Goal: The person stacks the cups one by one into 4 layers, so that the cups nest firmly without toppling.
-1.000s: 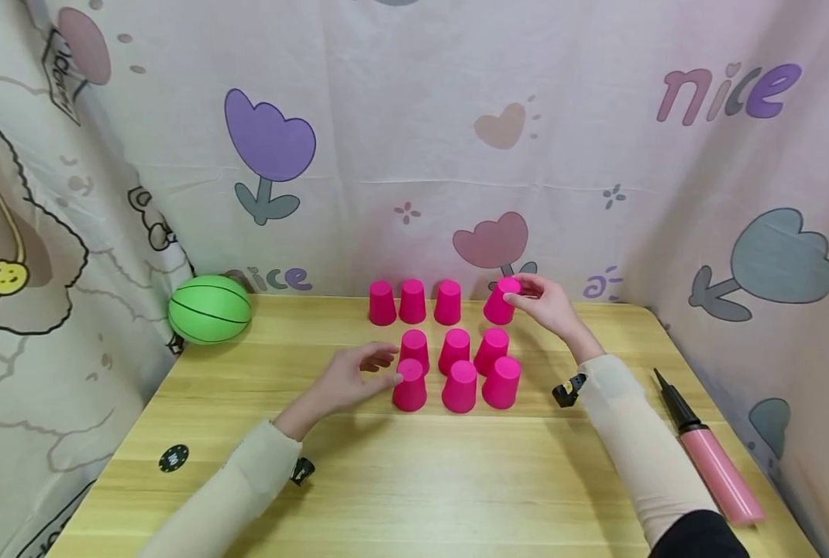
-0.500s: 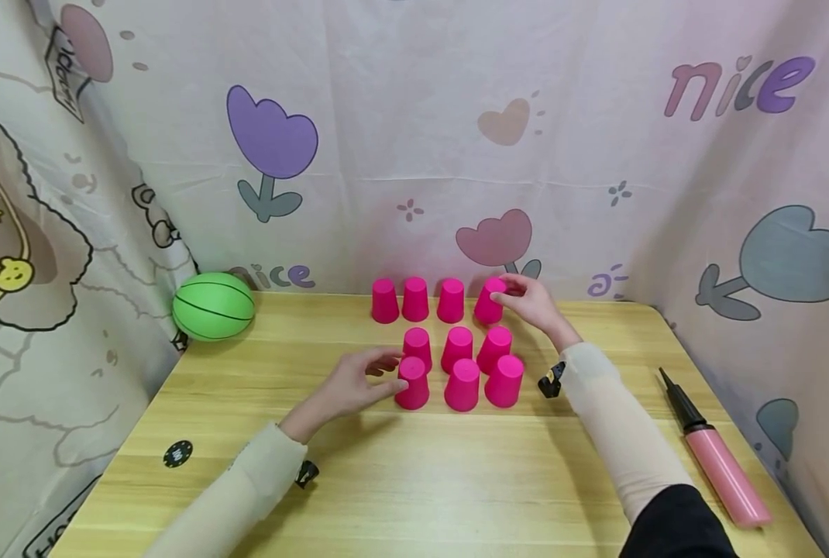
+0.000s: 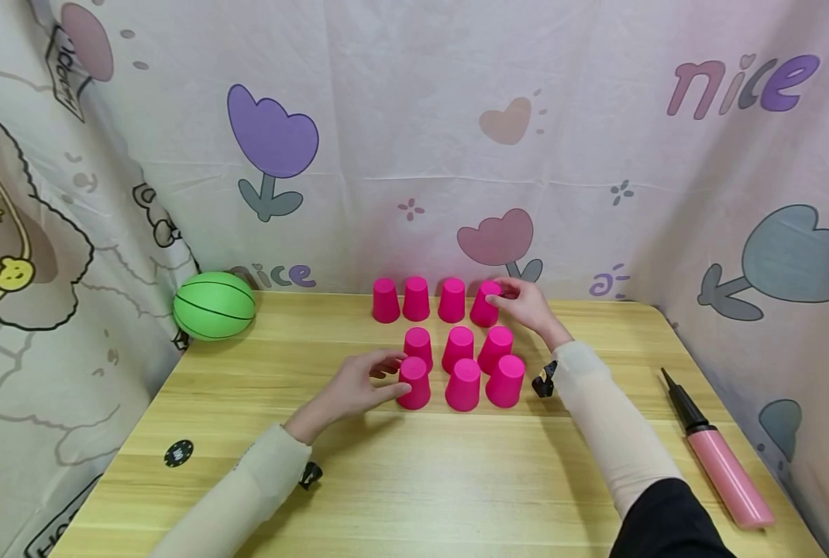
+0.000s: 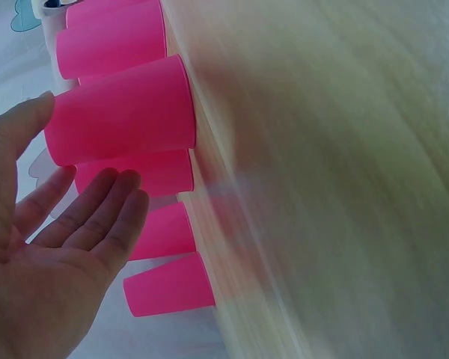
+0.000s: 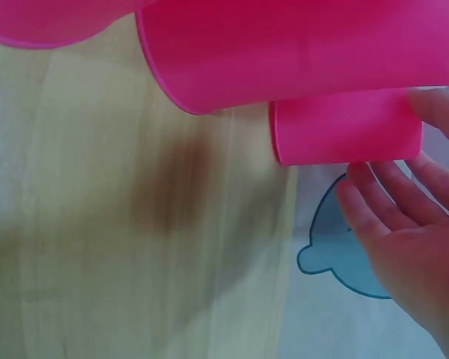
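Note:
Several pink cups stand upside down on the wooden table [image 3: 386,480] in three rows. My left hand [image 3: 355,381] is at the front row's left cup [image 3: 414,385], its thumb on the near side and forefinger behind. In the left wrist view that hand [image 4: 60,247] has thumb and forefinger at opposite edges of the cup [image 4: 123,112], other fingers loosely extended. At the back row's right end, my right hand [image 3: 526,306] pinches a cup [image 3: 484,304] between thumb and fingers. The right wrist view shows this cup [image 5: 348,129] partly behind a nearer cup [image 5: 307,60].
A green ball [image 3: 214,306] sits at the table's back left corner. A black round chip [image 3: 179,453] lies at the left. Along the right edge lies a pink hand pump [image 3: 728,477] with a black nozzle. A printed curtain [image 3: 386,139] hangs behind the table.
My right hand has moved its cup left, closer to the other back-row cups. My left hand has come slightly further around the front left cup, which stays in place.

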{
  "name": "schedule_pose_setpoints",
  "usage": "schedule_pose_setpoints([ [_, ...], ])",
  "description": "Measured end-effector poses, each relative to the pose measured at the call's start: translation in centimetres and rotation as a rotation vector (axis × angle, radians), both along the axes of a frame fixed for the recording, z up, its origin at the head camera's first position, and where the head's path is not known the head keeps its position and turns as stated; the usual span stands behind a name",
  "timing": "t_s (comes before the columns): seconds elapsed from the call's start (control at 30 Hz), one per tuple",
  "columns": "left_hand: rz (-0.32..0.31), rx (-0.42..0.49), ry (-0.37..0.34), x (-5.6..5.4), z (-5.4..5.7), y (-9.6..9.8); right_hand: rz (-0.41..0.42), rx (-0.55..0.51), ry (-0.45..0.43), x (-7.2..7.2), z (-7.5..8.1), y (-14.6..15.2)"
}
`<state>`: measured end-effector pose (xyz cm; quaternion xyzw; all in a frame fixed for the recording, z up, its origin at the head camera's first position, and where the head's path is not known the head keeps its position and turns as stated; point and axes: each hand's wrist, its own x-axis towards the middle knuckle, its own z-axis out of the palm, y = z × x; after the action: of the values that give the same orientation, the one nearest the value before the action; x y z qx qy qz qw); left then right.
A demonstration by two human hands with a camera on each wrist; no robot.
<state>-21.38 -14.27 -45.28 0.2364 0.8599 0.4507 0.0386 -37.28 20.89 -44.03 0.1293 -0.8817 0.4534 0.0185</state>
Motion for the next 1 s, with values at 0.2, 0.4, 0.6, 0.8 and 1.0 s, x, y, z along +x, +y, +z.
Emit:
schedule_pose_setpoints([
  [0.2,-0.013,0.003,0.010,-0.11,-0.22,-0.03,-0.001,0.002,-0.017,0.00,-0.44,0.04],
  [0.4,-0.026,0.008,0.017,-0.14,-0.43,-0.08,-0.003,-0.004,-0.014,-0.12,-0.59,-0.07],
  [0.6,-0.030,0.001,0.025,-0.25,-0.54,0.03,-0.007,0.002,-0.014,-0.18,-0.59,-0.16],
  [0.8,-0.012,-0.020,0.023,-0.25,-0.70,0.30,-0.006,0.008,-0.016,-0.19,-0.55,-0.05],
  [1.0,0.004,-0.025,0.000,-0.21,-0.78,0.54,0.007,-0.054,-0.040,0.08,-0.08,0.06],
])
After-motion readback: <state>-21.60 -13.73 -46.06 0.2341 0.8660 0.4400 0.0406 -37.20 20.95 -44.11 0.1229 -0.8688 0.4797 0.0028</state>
